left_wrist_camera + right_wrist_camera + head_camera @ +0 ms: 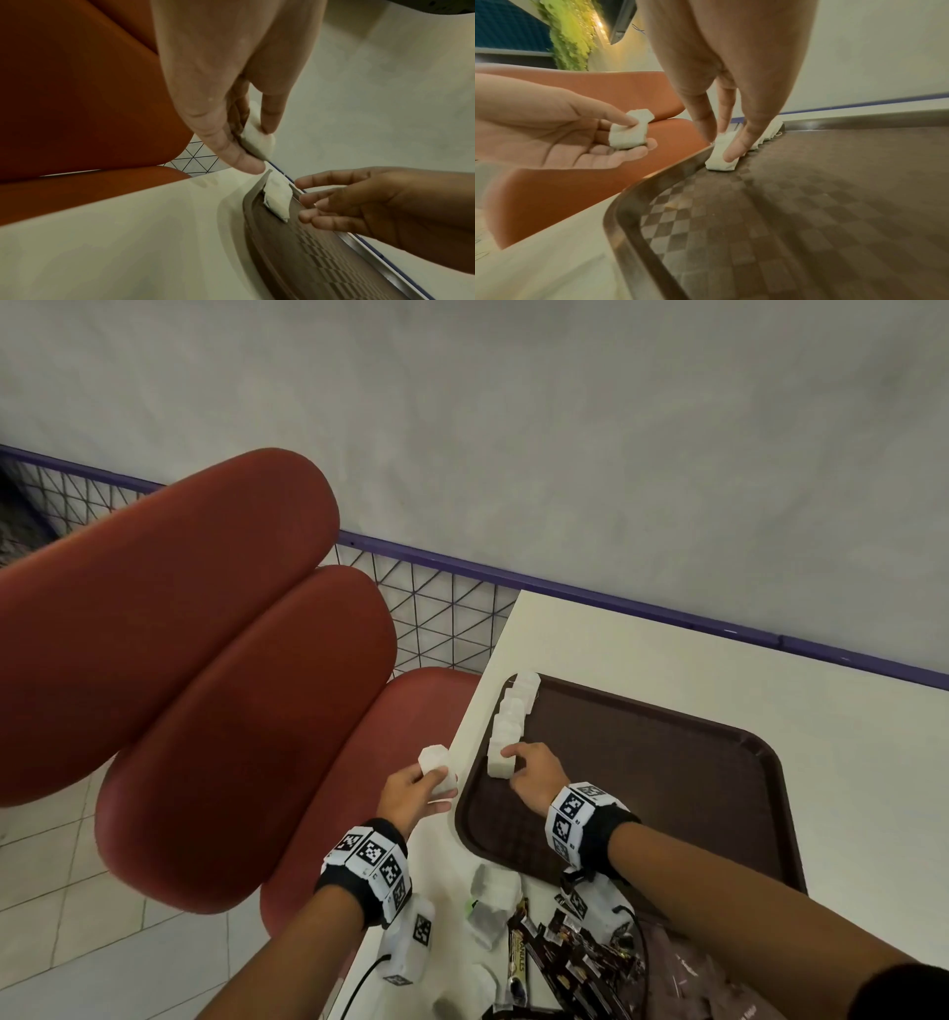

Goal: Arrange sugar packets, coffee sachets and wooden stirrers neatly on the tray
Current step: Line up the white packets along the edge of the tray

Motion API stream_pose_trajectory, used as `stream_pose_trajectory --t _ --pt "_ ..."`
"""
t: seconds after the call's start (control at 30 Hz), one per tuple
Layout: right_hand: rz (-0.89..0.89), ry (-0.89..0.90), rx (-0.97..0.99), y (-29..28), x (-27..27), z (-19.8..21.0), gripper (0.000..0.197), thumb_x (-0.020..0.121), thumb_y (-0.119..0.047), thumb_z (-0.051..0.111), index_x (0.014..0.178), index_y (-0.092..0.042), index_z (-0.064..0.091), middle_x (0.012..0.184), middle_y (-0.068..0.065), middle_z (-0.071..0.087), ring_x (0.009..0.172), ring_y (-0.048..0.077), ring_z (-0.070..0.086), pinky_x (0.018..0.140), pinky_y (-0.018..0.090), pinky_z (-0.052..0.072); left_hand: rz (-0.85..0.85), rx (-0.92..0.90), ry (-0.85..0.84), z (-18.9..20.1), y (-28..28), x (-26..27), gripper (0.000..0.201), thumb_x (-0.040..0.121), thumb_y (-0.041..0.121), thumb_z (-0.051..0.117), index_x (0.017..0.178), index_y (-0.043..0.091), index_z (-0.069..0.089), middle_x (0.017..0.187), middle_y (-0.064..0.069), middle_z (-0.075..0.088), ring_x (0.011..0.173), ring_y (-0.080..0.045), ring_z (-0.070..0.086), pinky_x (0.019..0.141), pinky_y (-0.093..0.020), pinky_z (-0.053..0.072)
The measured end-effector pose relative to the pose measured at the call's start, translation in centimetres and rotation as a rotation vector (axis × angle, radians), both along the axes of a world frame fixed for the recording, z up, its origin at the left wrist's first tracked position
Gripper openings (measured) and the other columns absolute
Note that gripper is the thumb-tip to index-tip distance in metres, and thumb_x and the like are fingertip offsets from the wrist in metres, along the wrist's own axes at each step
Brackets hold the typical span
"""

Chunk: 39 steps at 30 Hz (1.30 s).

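Right fingers [702, 119] pinching row-end packet [720, 163], left fingers [628, 155] gripping spare packets [628, 136], sachets [570, 963] only overhead.

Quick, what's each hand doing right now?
Left hand: closed, holding loose sugar packets.
Right hand: closed, pinching the end packet on the tray.

Resting the tray [719, 762] on the table [667, 649], right of the seat [421, 711]. Lining sugar packets [508, 716] in a row inside its left rim. Leaving coffee sachets [570, 963] heaped just before it.
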State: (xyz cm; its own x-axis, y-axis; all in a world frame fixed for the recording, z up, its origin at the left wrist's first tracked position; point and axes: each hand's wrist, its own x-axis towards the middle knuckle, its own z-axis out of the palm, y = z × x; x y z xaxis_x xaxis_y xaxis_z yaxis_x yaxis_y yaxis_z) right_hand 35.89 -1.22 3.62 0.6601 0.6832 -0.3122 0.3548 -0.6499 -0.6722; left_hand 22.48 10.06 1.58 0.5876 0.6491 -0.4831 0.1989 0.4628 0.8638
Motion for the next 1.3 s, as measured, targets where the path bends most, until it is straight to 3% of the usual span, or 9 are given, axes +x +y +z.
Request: stream_pose_trajectory --t 0.1,0.2,0.37,0.43,0.63,0.83,0.97,1.13,1.3 --pt "0.015 0.094 0.126 -0.4 -0.9 0.5 0.03 0.082 0.005 0.049 0.102 -0.012 0.064 0.104 0.003 0.054 0.085 0.014 0.055 0.077 0.019 0.041 -0.038 0.025 0.013 0.3 -0.3 0.2 0.021 0.093 0.007 0.053 0.113 0.0 0.057 0.099 -0.017 0.063 0.057 -0.008 0.067 0.051 -0.017 0.053" --pt "0.058 0.259 0.21 -0.4 -1.7 1.0 0.024 0.084 0.002 0.051 0.1 -0.011 0.065 0.077 -0.005 0.052 0.071 0.007 0.049 0.075 0.019 0.04 -0.086 0.053 0.029 0.8 -0.7 0.3 0.024 0.093 0.009 0.053 0.114 -0.003 0.058 0.098 -0.015 0.063 0.067 -0.015 0.065 0.052 -0.018 0.052" --pt "0.083 0.438 0.254 -0.2 -2.4 2.0 0.027 0.093 -0.002 0.047 0.117 0.001 0.06 0.119 0.014 0.061 0.099 0.01 0.052 0.074 0.012 0.042 -0.164 0.052 0.038 1.4 -1.3 0.3 0.025 0.094 0.013 0.053 0.114 -0.001 0.059 0.088 -0.007 0.064 0.071 -0.017 0.063 0.051 -0.018 0.052" --pt "0.067 0.464 0.262 -0.4 -2.4 1.9 0.028 0.094 -0.005 0.048 0.119 0.001 0.059 0.125 0.016 0.059 0.104 0.012 0.051 0.075 0.013 0.043 -0.182 0.035 0.038 1.5 -1.3 0.1 0.023 0.094 0.012 0.052 0.112 0.0 0.06 0.089 -0.009 0.064 0.073 -0.018 0.063 0.052 -0.019 0.053" --pt "0.06 0.494 0.287 -0.9 -1.9 1.2 0.031 0.092 -0.002 0.051 0.122 0.002 0.057 0.111 0.011 0.06 0.086 0.004 0.055 0.071 0.007 0.046 -0.268 0.024 0.07 1.5 -1.4 0.3 0.015 0.094 0.007 0.051 0.104 0.001 0.059 0.09 -0.011 0.065 0.065 -0.012 0.067 0.054 -0.02 0.054" --pt "-0.159 0.392 0.289 -0.9 -0.3 -0.2 0.031 0.088 0.005 0.051 0.116 0.0 0.061 0.113 0.021 0.062 0.087 0.015 0.056 0.075 0.014 0.046 -0.248 0.057 0.115 0.8 -1.5 0.2 0.013 0.095 0.009 0.051 0.106 0.005 0.056 0.085 -0.007 0.063 0.072 -0.016 0.061 0.057 -0.02 0.053" --pt "-0.228 0.383 0.25 -0.8 0.4 -1.3 0.031 0.086 0.011 0.05 0.115 0.005 0.06 0.11 0.021 0.061 0.09 0.021 0.056 0.065 0.009 0.049 -0.182 0.053 0.133 0.1 -0.7 -0.5 0.016 0.095 0.006 0.05 0.109 0.002 0.057 0.084 -0.007 0.063 0.071 -0.017 0.061 0.055 -0.019 0.053" --pt "-0.209 0.344 0.161 0.0 0.2 -1.9 0.036 0.083 0.011 0.052 0.115 -0.001 0.062 0.117 0.017 0.062 0.102 0.022 0.058 0.096 0.027 0.045 -0.153 0.049 0.147 -0.4 0.0 -1.3 0.018 0.094 0.006 0.051 0.11 0.0 0.057 0.083 -0.008 0.064 0.071 -0.018 0.062 0.053 -0.017 0.053" --pt "-0.172 0.267 0.066 0.5 -0.2 -2.2 0.039 0.084 0.006 0.051 0.121 -0.006 0.059 0.122 0.014 0.06 0.116 0.026 0.055 0.093 0.02 0.039 -0.15 0.054 0.146 -0.7 0.0 -1.8 0.015 0.093 0.002 0.051 0.107 0.0 0.058 0.082 -0.01 0.064 0.07 -0.018 0.061 0.052 -0.016 0.053"
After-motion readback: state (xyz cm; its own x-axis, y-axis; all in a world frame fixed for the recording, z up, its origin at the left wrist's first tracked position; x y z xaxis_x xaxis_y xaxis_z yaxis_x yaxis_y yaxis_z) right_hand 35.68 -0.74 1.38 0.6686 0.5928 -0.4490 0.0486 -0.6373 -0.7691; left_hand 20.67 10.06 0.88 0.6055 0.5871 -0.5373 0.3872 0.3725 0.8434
